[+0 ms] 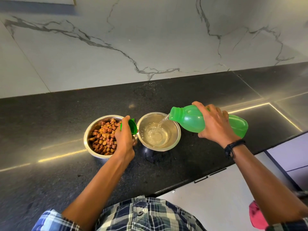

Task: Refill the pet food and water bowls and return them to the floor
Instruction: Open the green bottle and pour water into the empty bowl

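Observation:
Two steel bowls stand side by side on the black counter. The left bowl (90, 130) is full of brown kibble. The right bowl (175, 130) holds some water. My right hand (215, 125) grips a green plastic bottle (190, 120) tipped on its side, mouth over the right bowl, and a thin stream of water runs from it into the bowl. My left hand (125, 135) hovers between the two bowls and holds the green bottle cap (132, 125) in its fingers.
The dark granite counter (50, 124) runs to a white marble wall (150, 39) behind. Its front edge slants from lower middle to the right, with white cabinet fronts (216, 197) below. A red object (256, 215) lies at the lower right.

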The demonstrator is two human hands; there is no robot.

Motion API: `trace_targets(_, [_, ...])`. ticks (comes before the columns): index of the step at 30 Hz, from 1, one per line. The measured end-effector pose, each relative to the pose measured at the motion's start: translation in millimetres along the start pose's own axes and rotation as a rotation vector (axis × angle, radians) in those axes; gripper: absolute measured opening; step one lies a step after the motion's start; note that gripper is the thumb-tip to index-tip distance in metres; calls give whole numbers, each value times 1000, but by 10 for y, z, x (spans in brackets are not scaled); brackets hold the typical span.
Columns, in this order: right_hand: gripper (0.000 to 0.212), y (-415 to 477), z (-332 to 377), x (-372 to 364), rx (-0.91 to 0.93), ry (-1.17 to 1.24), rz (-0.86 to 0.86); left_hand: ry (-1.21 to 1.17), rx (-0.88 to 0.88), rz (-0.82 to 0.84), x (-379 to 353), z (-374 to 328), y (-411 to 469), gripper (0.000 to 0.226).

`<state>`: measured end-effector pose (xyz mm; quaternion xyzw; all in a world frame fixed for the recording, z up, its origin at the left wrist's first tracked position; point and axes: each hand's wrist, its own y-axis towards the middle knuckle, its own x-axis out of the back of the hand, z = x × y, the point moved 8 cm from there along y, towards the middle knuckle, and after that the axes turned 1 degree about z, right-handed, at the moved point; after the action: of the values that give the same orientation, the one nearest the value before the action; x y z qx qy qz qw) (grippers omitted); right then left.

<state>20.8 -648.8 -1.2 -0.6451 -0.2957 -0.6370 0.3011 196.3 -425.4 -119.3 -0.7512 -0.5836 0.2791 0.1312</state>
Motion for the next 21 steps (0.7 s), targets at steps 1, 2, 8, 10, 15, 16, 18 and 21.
trace_targets(1, [118,-1,-4,0,-1,-1,2,3,0,-2,2,1,-2,23])
trace_targets(2, [118,-2,-4,0,0,-3,1,3,1,-2,1,2,-5,23])
trace_targets(8, [118,5,-15,-6,-4,-9,3,3,7,-5,8,18,2,25])
trace_targets(10, [119,7,-19,-10,-5,-12,5,6,3,-1,6,20,6,26])
trace_targets(15, [118,7,-26,5,-1,-5,1,14,-4,8,6,22,8,26])
trace_targets(16, [118,7,-27,10,-1,-8,0,16,-6,9,6,22,10,26])
trace_targets(18, [118,9,-26,15,-3,-12,1,15,-7,12,4,22,10,26])
trace_targets(21, [118,15,-20,21,-3,-19,-3,10,-2,9,10,20,6,31])
